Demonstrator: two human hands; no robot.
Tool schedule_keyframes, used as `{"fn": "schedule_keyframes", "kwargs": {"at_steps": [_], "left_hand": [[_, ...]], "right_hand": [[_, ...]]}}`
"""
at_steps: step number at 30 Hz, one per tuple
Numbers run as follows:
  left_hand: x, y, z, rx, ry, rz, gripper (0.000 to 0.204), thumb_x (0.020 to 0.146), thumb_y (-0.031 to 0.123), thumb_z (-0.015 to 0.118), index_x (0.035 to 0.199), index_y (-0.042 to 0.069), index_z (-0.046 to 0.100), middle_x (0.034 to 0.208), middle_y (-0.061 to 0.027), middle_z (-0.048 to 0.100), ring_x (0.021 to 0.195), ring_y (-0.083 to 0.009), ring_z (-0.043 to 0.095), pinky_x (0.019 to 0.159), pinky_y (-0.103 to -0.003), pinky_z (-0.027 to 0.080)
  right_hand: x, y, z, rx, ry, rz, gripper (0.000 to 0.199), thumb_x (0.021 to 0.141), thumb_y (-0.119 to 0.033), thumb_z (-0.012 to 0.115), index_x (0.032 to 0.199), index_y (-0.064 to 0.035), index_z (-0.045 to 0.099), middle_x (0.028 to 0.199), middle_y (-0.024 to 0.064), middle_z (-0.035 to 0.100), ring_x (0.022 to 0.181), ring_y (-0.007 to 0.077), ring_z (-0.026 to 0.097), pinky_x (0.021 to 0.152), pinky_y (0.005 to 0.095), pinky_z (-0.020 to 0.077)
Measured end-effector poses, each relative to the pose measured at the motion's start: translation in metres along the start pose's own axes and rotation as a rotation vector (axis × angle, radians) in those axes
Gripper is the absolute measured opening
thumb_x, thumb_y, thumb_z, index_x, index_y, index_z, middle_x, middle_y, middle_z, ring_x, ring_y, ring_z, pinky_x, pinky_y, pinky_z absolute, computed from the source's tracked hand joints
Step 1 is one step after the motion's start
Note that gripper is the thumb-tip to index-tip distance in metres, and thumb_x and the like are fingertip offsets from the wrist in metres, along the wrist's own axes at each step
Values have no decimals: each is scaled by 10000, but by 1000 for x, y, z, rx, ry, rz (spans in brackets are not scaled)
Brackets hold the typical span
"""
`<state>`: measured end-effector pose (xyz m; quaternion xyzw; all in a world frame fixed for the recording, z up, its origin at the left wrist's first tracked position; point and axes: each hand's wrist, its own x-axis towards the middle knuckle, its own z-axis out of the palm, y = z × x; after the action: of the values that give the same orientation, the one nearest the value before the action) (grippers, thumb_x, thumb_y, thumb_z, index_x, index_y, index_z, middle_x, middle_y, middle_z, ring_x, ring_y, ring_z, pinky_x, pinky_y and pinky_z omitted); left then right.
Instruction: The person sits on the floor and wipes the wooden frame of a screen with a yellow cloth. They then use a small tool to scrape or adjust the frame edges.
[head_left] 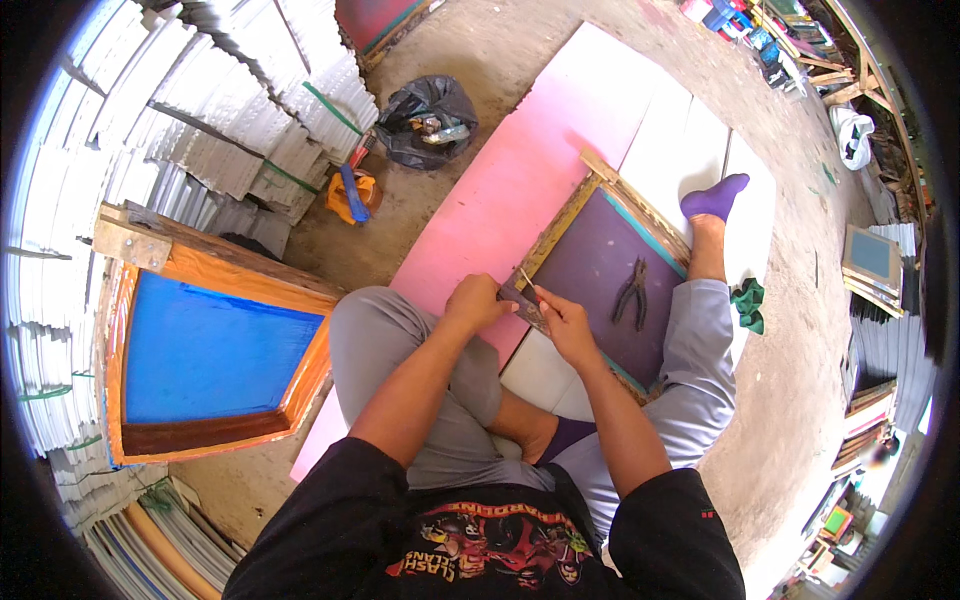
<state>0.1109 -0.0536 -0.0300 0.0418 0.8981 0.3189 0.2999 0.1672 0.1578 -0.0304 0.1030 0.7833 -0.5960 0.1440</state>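
A wooden frame with a dark purple panel stretched in it lies tilted between my legs. My left hand is closed on the frame's near left corner, thumb along the wood. Just beside it, my right hand pinches a thin, pale, stick-like piece whose tip is over the frame's side; its exact kind is too small to make out. Dark-handled pliers rest on the purple panel, to the right of my right hand.
Pink and white boards lie beneath the frame. At left leans an orange wooden frame with a blue panel; stacked white sheets rise behind. A black plastic bag, an orange-and-blue tool and a green cloth are on the floor.
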Motion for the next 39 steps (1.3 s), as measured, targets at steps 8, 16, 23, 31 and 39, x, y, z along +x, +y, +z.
{"fn": "schedule_keyframes", "kwargs": {"at_steps": [8, 16, 23, 31, 39], "left_hand": [[-6, 4, -3, -31, 11, 0, 391, 805, 356, 891, 985, 21, 804, 912, -225, 759, 886, -391, 753, 797, -494, 587], [-6, 2, 5, -42, 15, -62, 420, 802, 403, 868, 1076, 90, 810, 958, -202, 770, 909, -386, 752, 823, -498, 573], [-6, 7, 4, -38, 5, -58, 419, 813, 400, 856, 1090, 91, 803, 984, -205, 768, 967, -395, 744, 866, -511, 576], [-7, 8, 1, -10, -13, -26, 429, 820, 409, 853, 1057, 56, 799, 965, -231, 757, 947, -408, 741, 856, -507, 573], [-3, 8, 4, 44, -14, -27, 443, 814, 425, 863, 1015, 36, 798, 960, -238, 756, 933, -412, 741, 842, -506, 577]], "right_hand": [[5, -27, -29, 855, -254, 742, 352, 1100, -244, 555, 1430, -200, 669, 739, 13, 624, 406, 86, 411, 357, 265, 316], [-11, -34, -9, -135, -21, 135, 347, 1069, -221, 590, 1386, -126, 694, 1038, 135, 733, 779, 243, 668, 696, 347, 518], [-7, -42, -14, -421, 30, -44, 356, 1039, -214, 603, 1363, -95, 692, 1219, 233, 732, 1147, 407, 713, 998, 452, 542], [-11, -78, 3, -764, -2, 96, 358, 1033, -182, 603, 1354, -50, 692, 1086, 289, 732, 1018, 464, 713, 918, 462, 567], [-2, -35, 10, -334, 53, 145, 403, 1040, -191, 591, 1424, -92, 662, 927, 270, 739, 851, 432, 729, 755, 529, 553]]}}
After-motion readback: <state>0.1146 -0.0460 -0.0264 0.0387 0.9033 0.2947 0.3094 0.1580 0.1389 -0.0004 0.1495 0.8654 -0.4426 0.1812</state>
